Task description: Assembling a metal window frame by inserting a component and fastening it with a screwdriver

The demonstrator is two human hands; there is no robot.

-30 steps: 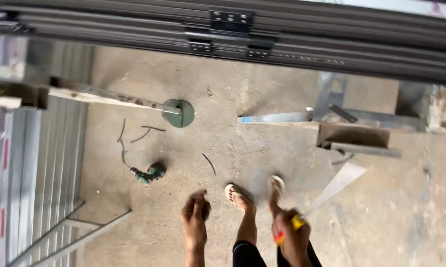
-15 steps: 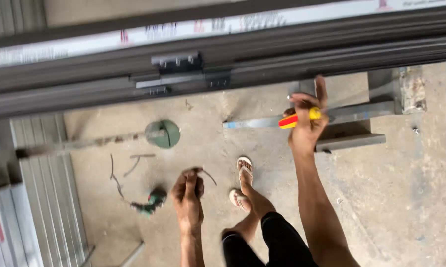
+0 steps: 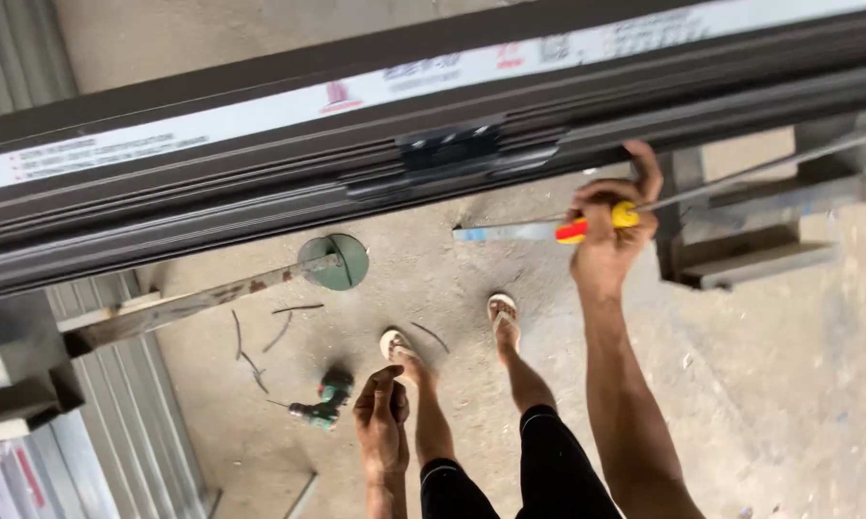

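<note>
Right hand (image 3: 606, 240) fisted around screwdriver (image 3: 594, 223), raised just below frame (image 3: 356, 163), probably to reach it. Left hand (image 3: 382, 423) low, loosely curled, empty.

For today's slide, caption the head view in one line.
Right hand raises a yellow-and-red screwdriver toward the dark frame.

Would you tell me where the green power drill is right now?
In the head view, the green power drill lies on the concrete floor, lower left of centre, just left of the left hand and below the green disc.
</note>
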